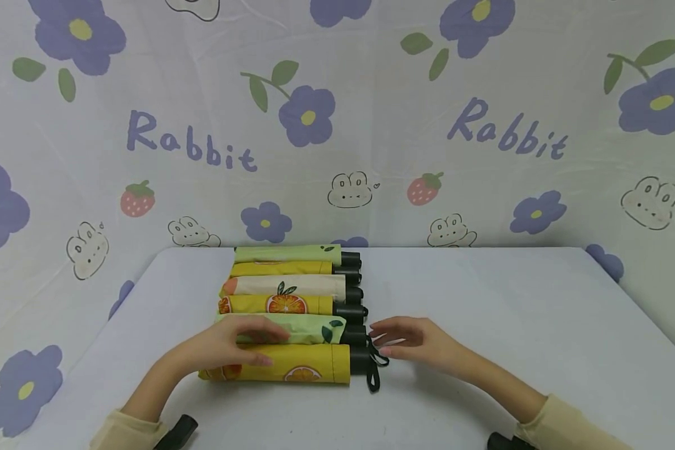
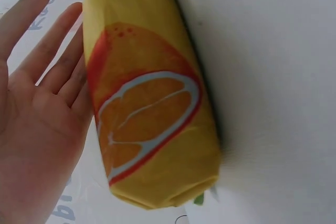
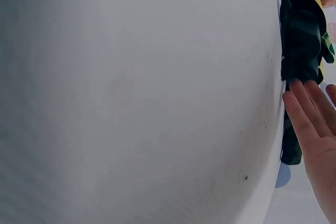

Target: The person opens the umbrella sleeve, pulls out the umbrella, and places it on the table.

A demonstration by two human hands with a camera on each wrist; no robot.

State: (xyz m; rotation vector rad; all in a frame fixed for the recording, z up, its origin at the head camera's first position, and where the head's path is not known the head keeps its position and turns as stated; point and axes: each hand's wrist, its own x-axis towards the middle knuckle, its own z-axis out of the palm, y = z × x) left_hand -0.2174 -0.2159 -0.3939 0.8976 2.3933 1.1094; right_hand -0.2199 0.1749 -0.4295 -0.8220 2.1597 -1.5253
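Observation:
Several folded umbrellas in printed sleeves lie side by side in a row, black handles toward the right. The nearest is a yellow umbrella [image 1: 315, 362] with orange-slice prints; its black handle [image 1: 360, 360] carries a looped wrist strap [image 1: 374, 378]. Behind it lies a light green umbrella [image 1: 309, 328] with leaf prints. My left hand [image 1: 225, 342] is over the left part of these two, fingers loosely spread; in the left wrist view its palm faces the yellow sleeve [image 2: 152, 108]. Beside the handle ends, my right hand [image 1: 422, 340] has extended fingers, its thumb close to the strap. Whether it touches the strap is unclear.
Farther back in the row are a yellow umbrella [image 1: 242, 305], a cream umbrella [image 1: 315, 284], another yellow one [image 1: 281, 269] and a green one [image 1: 287, 253]. They lie on a white table [image 1: 512, 312], with a printed cloth [image 1: 371, 125] hanging behind it.

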